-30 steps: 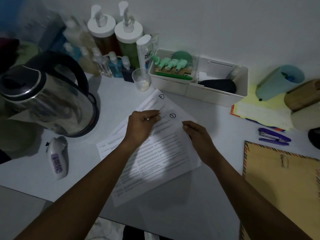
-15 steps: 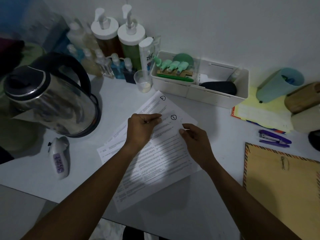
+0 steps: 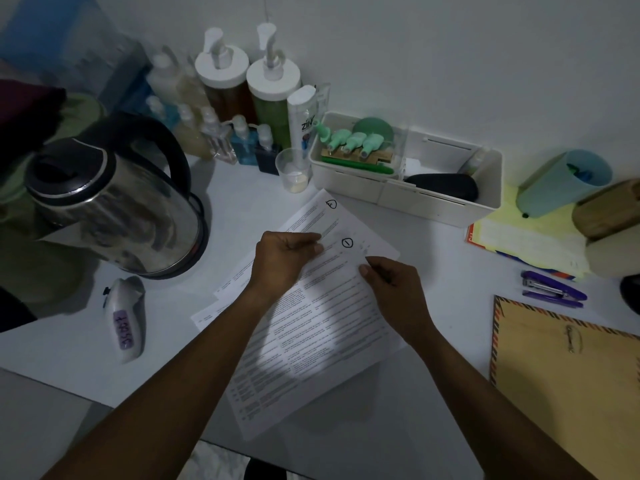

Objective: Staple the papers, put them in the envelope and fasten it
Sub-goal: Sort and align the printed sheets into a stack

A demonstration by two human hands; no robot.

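Printed white papers [image 3: 311, 327] lie fanned on the table's middle, their sheets offset, with circled marks near the top corners. My left hand [image 3: 282, 259] pinches the upper edge of a sheet between thumb and fingers. My right hand [image 3: 393, 285] rests on the top sheet's right side, fingers curled onto the paper. A purple stapler [image 3: 550, 289] lies on the table to the right, apart from both hands. The brown envelope [image 3: 568, 382] with striped border and metal clasp lies flat at the lower right.
A steel kettle [image 3: 114, 206] stands at the left, a thermometer [image 3: 126, 320] in front of it. Pump bottles [image 3: 242, 98] and a small cup [image 3: 293, 174] line the wall. A white organiser box [image 3: 433, 199], yellow pad [image 3: 526, 237] and teal cup [image 3: 564, 181] sit at the back right.
My right hand has slid slightly down and left on the top sheet. The left hand keeps its pinch on the upper edge. The papers have barely shifted.
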